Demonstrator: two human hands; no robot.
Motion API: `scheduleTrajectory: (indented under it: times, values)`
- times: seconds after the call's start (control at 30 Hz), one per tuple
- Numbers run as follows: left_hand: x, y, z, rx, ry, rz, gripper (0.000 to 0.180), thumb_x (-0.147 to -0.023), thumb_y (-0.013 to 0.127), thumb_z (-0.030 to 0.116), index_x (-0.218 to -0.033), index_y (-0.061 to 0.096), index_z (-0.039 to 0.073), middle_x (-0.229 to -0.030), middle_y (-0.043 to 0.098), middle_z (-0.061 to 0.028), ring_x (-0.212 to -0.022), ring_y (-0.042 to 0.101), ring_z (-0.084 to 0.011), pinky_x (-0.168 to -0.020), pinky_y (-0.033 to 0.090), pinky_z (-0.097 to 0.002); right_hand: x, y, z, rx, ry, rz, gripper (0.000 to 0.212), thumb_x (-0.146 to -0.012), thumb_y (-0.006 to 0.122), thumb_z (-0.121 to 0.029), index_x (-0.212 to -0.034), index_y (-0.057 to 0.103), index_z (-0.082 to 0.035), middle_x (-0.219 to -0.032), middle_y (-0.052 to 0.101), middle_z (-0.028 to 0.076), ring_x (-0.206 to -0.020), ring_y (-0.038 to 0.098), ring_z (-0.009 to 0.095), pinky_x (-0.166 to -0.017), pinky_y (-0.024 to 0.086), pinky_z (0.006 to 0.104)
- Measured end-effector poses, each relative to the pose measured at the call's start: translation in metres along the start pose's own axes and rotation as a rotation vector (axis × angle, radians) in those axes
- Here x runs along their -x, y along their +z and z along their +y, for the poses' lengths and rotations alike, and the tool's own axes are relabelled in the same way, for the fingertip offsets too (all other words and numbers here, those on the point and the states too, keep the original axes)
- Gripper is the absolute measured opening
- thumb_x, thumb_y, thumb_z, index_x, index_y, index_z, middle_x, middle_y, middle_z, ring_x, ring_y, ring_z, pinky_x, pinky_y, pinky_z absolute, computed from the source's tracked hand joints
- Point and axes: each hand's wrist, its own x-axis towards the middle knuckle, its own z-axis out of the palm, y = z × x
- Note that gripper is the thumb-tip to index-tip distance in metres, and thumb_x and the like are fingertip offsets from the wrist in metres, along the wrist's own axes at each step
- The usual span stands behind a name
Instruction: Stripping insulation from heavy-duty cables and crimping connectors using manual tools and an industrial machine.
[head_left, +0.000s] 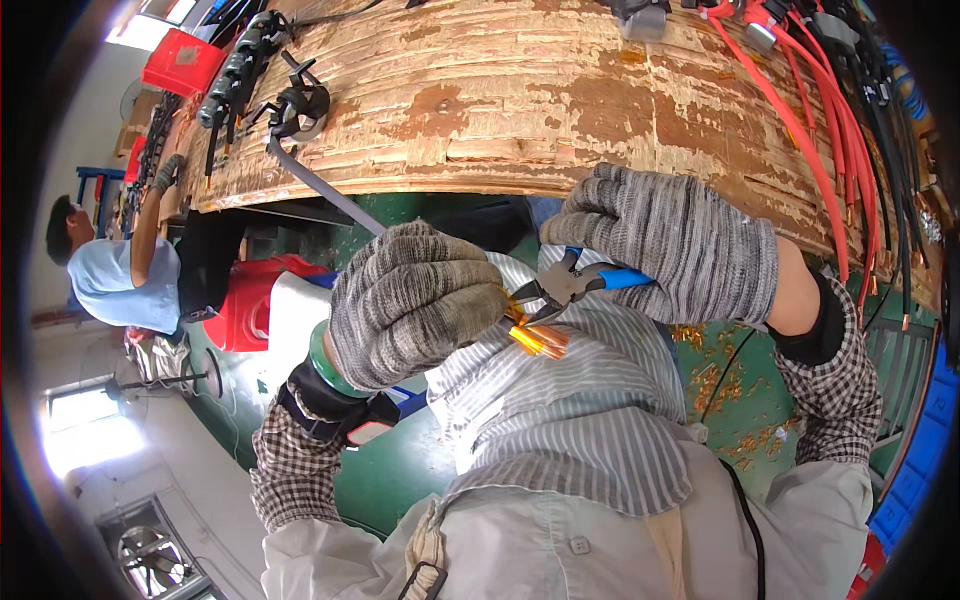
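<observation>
My left hand [415, 305], in a grey knit glove, is closed around the end of a grey cable [322, 188]. Orange and yellow wire strands [538, 341] fan out past its fingertips. In my right hand [675, 245], also gloved, are diagonal cutters [562, 284] with blue handles. Their jaws point left and stand apart beside the strands near my left fingertips; whether they touch a strand I cannot tell. From my left hand the cable runs up over the table edge to a black clamp-like piece with a coil [300, 105].
A worn wooden table [470, 130] spans the top. Red cables [830, 120] and black ones hang at the right. A red bin [182, 62] sits at the far left, a red stool [255, 305] below. A co-worker [125, 265] works at left. Orange scraps [735, 385] litter the green floor.
</observation>
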Motion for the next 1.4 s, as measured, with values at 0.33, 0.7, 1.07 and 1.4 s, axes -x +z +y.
scheduleTrajectory:
  times: [0.33, 0.7, 1.07, 1.4]
  values:
    - [-0.002, 0.0, -0.001, 0.009, 0.027, 0.062, 0.02, -0.076, 0.069, 0.02, -0.083, 0.06, 0.004, -0.078, 0.063, -0.0103, -0.075, 0.063, -0.0266, -0.071, 0.049, -0.0398, -0.001, 0.015, -0.006, -0.126, 0.079, 0.092, 0.046, -0.073, 0.061, -0.028, -0.112, 0.056, -0.005, -0.095, 0.057, 0.016, -0.084, 0.055, 0.032, -0.074, 0.046, 0.0402]
    - [-0.004, 0.001, 0.001, 0.032, 0.012, 0.083, 0.017, -0.075, 0.069, 0.016, -0.083, 0.062, 0.003, -0.077, 0.063, -0.0102, -0.073, 0.063, -0.0257, -0.067, 0.05, -0.0381, 0.001, 0.015, -0.005, -0.174, 0.089, 0.116, 0.043, -0.074, 0.061, -0.03, -0.109, 0.057, -0.005, -0.094, 0.057, 0.015, -0.083, 0.056, 0.032, -0.075, 0.046, 0.0404]
    - [-0.002, -0.001, -0.001, 0.111, -0.054, 0.08, 0.022, -0.072, 0.072, 0.013, -0.088, 0.06, 0.002, -0.081, 0.063, -0.0119, -0.075, 0.063, -0.0263, -0.07, 0.05, -0.0391, 0.006, 0.024, -0.009, -0.188, 0.147, 0.059, 0.042, -0.079, 0.057, -0.037, -0.109, 0.057, -0.008, -0.098, 0.058, 0.014, -0.085, 0.055, 0.03, -0.073, 0.045, 0.0393]
    - [-0.004, -0.002, -0.001, 0.173, -0.045, 0.087, 0.024, -0.075, 0.071, 0.013, -0.091, 0.057, 0.002, -0.082, 0.063, -0.0127, -0.075, 0.062, -0.0278, -0.069, 0.049, -0.04, 0.002, 0.028, -0.016, -0.304, 0.181, 0.196, 0.039, -0.076, 0.064, -0.032, -0.107, 0.058, -0.01, -0.096, 0.057, 0.012, -0.086, 0.055, 0.029, -0.073, 0.046, 0.0376]
